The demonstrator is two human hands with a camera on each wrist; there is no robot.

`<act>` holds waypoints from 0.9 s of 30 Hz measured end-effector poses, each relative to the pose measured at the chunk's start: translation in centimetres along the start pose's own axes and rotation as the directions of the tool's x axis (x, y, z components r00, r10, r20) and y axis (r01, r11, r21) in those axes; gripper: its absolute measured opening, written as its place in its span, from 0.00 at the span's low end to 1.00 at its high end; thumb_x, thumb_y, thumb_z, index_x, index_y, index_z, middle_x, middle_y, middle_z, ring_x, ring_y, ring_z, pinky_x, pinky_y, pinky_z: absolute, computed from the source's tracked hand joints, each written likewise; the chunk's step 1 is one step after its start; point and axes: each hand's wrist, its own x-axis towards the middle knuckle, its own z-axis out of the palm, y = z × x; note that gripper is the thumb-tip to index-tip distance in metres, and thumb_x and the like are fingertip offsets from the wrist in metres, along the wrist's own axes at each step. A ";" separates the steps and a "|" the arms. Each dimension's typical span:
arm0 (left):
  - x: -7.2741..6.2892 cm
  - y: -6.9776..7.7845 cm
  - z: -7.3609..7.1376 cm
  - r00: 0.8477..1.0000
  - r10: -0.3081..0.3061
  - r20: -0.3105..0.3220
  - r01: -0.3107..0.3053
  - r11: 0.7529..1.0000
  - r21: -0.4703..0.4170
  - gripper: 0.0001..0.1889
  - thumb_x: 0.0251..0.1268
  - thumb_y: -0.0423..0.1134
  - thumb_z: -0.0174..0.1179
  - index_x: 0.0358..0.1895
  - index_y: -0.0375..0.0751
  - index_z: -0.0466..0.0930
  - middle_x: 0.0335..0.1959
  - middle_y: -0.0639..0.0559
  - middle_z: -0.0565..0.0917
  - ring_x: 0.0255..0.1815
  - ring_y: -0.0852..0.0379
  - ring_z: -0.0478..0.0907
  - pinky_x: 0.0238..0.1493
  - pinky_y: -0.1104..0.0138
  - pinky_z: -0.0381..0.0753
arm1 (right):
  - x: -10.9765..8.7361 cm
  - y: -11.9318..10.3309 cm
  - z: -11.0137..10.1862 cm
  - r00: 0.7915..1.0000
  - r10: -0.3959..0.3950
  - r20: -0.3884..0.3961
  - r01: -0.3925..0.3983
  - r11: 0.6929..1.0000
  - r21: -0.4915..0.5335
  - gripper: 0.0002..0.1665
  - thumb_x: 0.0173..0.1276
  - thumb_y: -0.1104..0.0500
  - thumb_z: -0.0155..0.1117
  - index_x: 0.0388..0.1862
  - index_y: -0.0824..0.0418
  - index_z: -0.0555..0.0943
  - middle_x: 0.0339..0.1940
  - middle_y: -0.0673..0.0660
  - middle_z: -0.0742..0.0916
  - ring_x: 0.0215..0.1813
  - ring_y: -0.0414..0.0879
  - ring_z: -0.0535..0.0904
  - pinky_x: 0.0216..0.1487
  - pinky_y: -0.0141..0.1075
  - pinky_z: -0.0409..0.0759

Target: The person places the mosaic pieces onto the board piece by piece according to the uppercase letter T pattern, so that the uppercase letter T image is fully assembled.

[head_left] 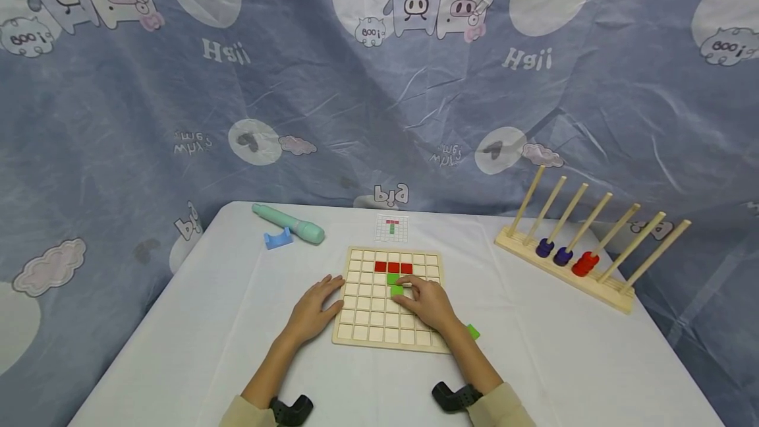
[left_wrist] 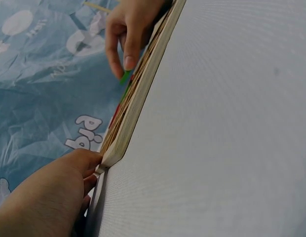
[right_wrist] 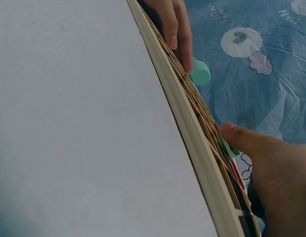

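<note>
A wooden grid board (head_left: pixel 360 318) lies on the table, three red tiles (head_left: pixel 394 267) side by side in an upper row. One green tile (head_left: pixel 393 279) sits below the middle red one. My right hand (head_left: pixel 431 304) is over the board and pinches another green tile (head_left: pixel 396 290) between thumb and index finger, just under the first. The left wrist view also shows this pinched tile (left_wrist: pixel 125 77), tilted at the fingertips. My left hand (head_left: pixel 311 312) rests at the board's left edge, fingers extended and touching the rim.
A loose green tile (head_left: pixel 473 331) lies right of the board, partly behind my right forearm. Behind the board is a small pattern card (head_left: pixel 382 232). A mint-green cylinder-like object (head_left: pixel 290 223) and blue holder (head_left: pixel 277 238) stand back left. A wooden peg rack (head_left: pixel 563 269) with beads stands right.
</note>
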 end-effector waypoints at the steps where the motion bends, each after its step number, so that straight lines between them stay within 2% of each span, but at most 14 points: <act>1: 0.0 0.0 0.0 1.000 -0.001 0.001 0.001 1.000 -0.002 0.24 0.64 0.45 0.57 0.62 0.44 0.71 0.63 0.51 0.71 0.68 0.49 0.59 0.67 0.53 0.57 | 0.1 0.0 0.1 1.000 0.003 -0.002 -0.003 1.000 -0.005 0.19 0.53 0.46 0.71 0.43 0.52 0.83 0.08 0.40 0.63 0.13 0.32 0.53 0.15 0.28 0.56; 19: 0.0 -0.2 0.1 0.998 0.038 -0.041 -0.038 0.999 0.015 0.23 0.63 0.44 0.58 0.61 0.43 0.72 0.62 0.51 0.72 0.66 0.47 0.62 0.65 0.51 0.60 | 0.5 -0.2 0.7 0.999 0.023 0.030 -0.023 1.000 -0.010 0.19 0.53 0.42 0.69 0.41 0.50 0.83 0.07 0.42 0.63 0.12 0.33 0.53 0.14 0.28 0.55; 27: 0.0 0.0 0.1 1.000 0.006 -0.007 -0.006 1.000 0.000 0.24 0.64 0.45 0.57 0.62 0.43 0.71 0.63 0.50 0.71 0.68 0.49 0.60 0.67 0.53 0.57 | 0.4 -0.1 0.9 0.999 0.031 0.040 -0.030 0.999 -0.038 0.19 0.54 0.42 0.69 0.41 0.49 0.83 0.07 0.42 0.64 0.13 0.34 0.54 0.15 0.28 0.56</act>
